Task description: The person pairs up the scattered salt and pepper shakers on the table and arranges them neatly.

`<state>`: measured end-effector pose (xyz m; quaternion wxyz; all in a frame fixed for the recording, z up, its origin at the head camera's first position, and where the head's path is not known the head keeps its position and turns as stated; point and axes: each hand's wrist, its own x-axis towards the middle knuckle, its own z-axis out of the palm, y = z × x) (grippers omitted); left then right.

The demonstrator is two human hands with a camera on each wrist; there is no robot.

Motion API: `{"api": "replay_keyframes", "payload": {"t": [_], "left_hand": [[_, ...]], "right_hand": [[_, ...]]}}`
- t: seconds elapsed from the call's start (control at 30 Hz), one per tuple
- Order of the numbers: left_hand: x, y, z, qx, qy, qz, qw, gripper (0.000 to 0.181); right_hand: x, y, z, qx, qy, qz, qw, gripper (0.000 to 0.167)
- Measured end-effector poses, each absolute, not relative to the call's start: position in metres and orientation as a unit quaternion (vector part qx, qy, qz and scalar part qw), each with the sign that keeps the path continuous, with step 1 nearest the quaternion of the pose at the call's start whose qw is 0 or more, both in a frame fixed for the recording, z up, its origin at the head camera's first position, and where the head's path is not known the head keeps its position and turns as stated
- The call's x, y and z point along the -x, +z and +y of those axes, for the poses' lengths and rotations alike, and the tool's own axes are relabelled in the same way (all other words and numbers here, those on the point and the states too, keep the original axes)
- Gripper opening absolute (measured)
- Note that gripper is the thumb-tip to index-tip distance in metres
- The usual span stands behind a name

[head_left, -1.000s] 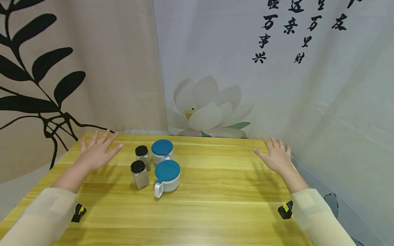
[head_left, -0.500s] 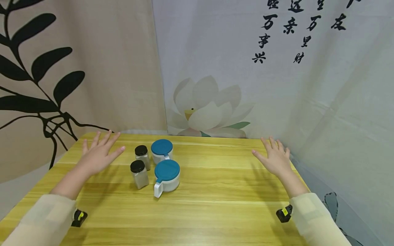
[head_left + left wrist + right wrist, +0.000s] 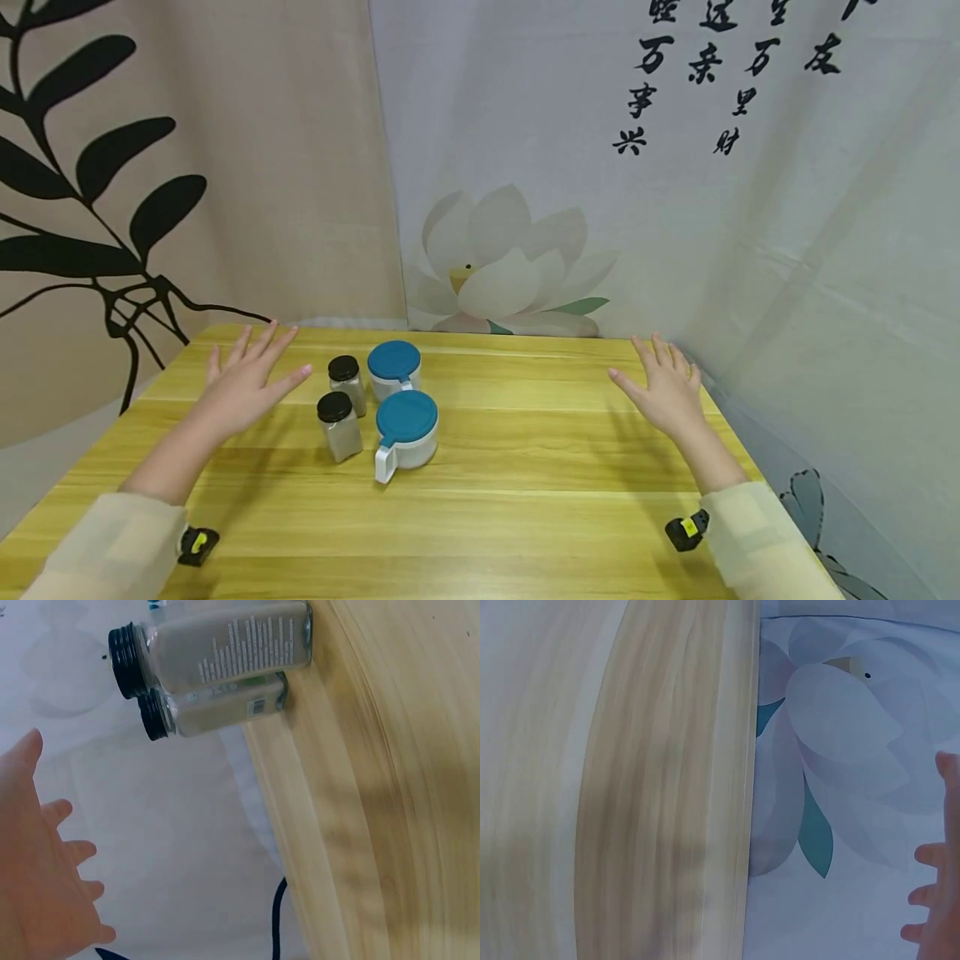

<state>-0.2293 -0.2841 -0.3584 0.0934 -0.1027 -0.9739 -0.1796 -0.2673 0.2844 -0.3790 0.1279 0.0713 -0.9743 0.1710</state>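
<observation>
My left hand (image 3: 243,392) hovers over the table's left side with fingers spread, holding nothing. Just right of it stand two clear square jars with black lids, the nearer jar (image 3: 342,433) and the farther jar (image 3: 348,387). Both jars also show in the left wrist view, where the larger-looking jar (image 3: 232,645) has white print on its side. Beside them are two white pots with blue lids, a nearer pot (image 3: 416,450) with its handle towards me and a farther pot (image 3: 386,387). My right hand (image 3: 667,392) is held over the right side, fingers spread, touching nothing.
The wooden table (image 3: 525,517) has its far edge against a hanging cloth (image 3: 525,125) with a printed lotus and black characters. Another cloth (image 3: 285,167) with dark printed leaves hangs at the left. Black wrist cameras (image 3: 198,546) sit at both sleeves.
Both hands have drifted slightly inward, the left to the right and the right to the left, and the forearms have drawn back a little. The jars and pots have stayed put.
</observation>
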Motion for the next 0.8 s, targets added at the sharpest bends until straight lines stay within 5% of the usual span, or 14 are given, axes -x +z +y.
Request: {"api": "replay_keyframes", "payload": {"t": [0.8], "left_hand": [[0.216,-0.361,-0.271,0.123,-0.237,-0.952,0.151,0.075]], "right_hand": [[0.254,-0.376,0.259,-0.093,0.233,-0.954,0.167,0.081]]}}
